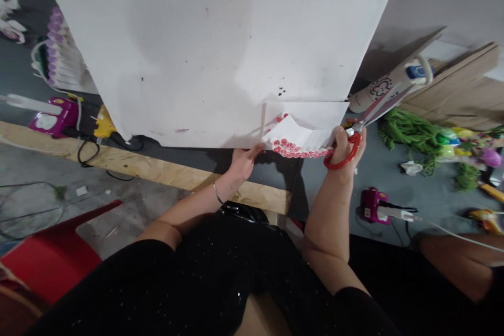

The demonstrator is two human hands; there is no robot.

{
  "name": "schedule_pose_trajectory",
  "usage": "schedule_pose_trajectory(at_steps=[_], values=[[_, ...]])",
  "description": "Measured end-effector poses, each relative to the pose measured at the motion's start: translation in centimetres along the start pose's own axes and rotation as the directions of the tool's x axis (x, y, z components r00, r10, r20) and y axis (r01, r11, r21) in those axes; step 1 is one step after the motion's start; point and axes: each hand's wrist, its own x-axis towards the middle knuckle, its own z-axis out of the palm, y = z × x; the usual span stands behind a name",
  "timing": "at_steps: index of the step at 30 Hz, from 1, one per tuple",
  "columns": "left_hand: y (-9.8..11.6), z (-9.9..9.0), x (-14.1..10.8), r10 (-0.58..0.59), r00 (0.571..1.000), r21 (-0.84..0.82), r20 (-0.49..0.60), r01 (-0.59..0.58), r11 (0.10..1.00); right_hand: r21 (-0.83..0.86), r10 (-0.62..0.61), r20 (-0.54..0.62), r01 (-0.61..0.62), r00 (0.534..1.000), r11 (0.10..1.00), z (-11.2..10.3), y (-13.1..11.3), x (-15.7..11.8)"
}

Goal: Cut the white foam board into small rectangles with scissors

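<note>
My left hand (243,164) pinches the near left corner of a folded white paper holder (323,113) at the near edge of the big white board. Inside it lies a bundle of white rolled pieces (286,146) with red-patterned ends that face me; I cannot make out what they are. My right hand (348,149) is closed at the right end of the bundle. Red-handled scissors (346,156) hang on that same hand, their blades pointing up and to the right. The right fingers are partly hidden behind the handles.
A large white board (220,52) covers most of the grey table. At left are white pieces with purple ends (57,47) and a purple power socket (59,115). At right stand a white cup (372,95), green strands (407,131) and another socket (374,205). Another person's arm (457,260) rests lower right.
</note>
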Motion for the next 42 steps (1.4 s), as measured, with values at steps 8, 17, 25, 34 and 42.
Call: schedule_pose_trajectory(at_steps=[8, 17, 25, 34, 42], values=[[0.2, 0.7, -0.3, -0.006, 0.999, -0.034, -0.046, 0.005, 0.999, 0.153, -0.062, 0.029, 0.057, 0.998, 0.987, -0.8, 3.0, 0.7], [0.5, 1.2, -0.5, -0.016, 0.998, -0.067, -0.056, 0.013, 0.998, 0.234, -0.057, 0.041, 0.046, 0.998, 0.971, -1.2, 4.9, 0.6], [0.3, 0.9, -0.2, -0.026, 0.998, -0.078, -0.049, 0.022, 0.997, 0.369, 0.065, 0.091, -0.094, 0.994, 0.925, -1.8, 4.1, -0.4], [0.5, 1.1, -0.2, -0.032, 0.999, -0.058, -0.044, 0.029, 0.998, 0.316, 0.104, 0.093, -0.129, 0.990, 0.940, -2.8, 3.4, -2.3], [1.1, 2.1, -1.0, -0.050, 0.998, -0.036, -0.041, 0.049, 0.998, -0.001, 0.310, 0.282, -0.323, 0.908, 0.946, -9.6, 1.0, -9.5]])
